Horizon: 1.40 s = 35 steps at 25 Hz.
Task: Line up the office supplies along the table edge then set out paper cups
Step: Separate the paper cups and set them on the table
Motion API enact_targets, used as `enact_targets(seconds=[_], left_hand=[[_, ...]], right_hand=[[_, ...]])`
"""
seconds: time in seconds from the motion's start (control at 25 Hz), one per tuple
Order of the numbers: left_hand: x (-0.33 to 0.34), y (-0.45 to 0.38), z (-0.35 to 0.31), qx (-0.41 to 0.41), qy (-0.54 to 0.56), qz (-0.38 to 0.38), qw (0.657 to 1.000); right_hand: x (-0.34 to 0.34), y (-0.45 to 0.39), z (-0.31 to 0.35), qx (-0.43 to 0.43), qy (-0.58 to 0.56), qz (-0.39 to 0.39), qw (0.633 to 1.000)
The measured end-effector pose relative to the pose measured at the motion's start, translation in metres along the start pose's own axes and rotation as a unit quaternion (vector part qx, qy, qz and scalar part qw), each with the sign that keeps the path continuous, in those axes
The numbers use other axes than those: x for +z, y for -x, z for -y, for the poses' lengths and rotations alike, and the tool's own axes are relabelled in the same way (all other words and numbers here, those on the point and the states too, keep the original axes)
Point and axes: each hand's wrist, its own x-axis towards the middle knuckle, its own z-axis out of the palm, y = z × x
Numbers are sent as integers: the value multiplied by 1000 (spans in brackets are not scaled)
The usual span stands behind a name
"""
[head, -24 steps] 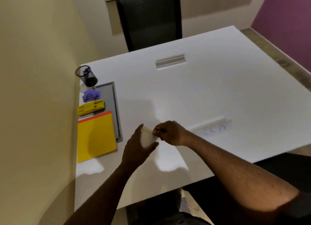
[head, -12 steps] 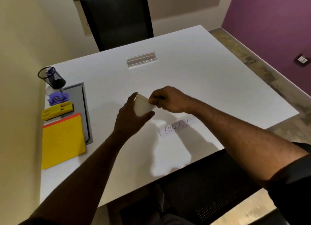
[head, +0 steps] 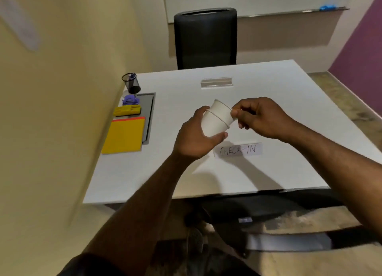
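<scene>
- Head view: the left hand (head: 194, 139) is clamped round a nested stack of white paper cups (head: 217, 118), held in the air above the white table (head: 268, 110).
- The right hand (head: 256, 118) pinches the top cup's rim — fingertips together.
- Risk, I'd guess: cups jam, a hard tug crumples one — or both slip loose.

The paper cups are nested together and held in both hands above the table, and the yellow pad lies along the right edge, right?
Not quite. The head view shows the yellow pad along the table's left edge, by the wall. The rest holds: the left hand and right hand hold the nested paper cups above the table.
</scene>
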Motion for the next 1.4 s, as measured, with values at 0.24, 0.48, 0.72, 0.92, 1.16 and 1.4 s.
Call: enact_targets(seconds=[0.24, 0.48, 0.72, 0.92, 1.16, 1.4], left_hand=[[9, 40, -61, -14, 16, -19, 1000], [41, 21, -98, -63, 34, -20, 997], [110, -15, -117, -132, 19, -31, 991], [150, -31, -121, -191, -13, -61, 980], [168, -26, -122, -229, -32, -83, 969], [178, -23, -140, -246, -20, -119, 962]], right_hand=[[-66, 57, -4, 3, -9, -117, 993], [-137, 65, -90, 71, 31, -166, 983], [-121, 50, -234, 123, 134, -8, 983], [-65, 44, -326, 109, 185, 108, 971], [-42, 26, -367, 46, 211, 87, 973], [-61, 21, -358, -88, 251, -59, 962]])
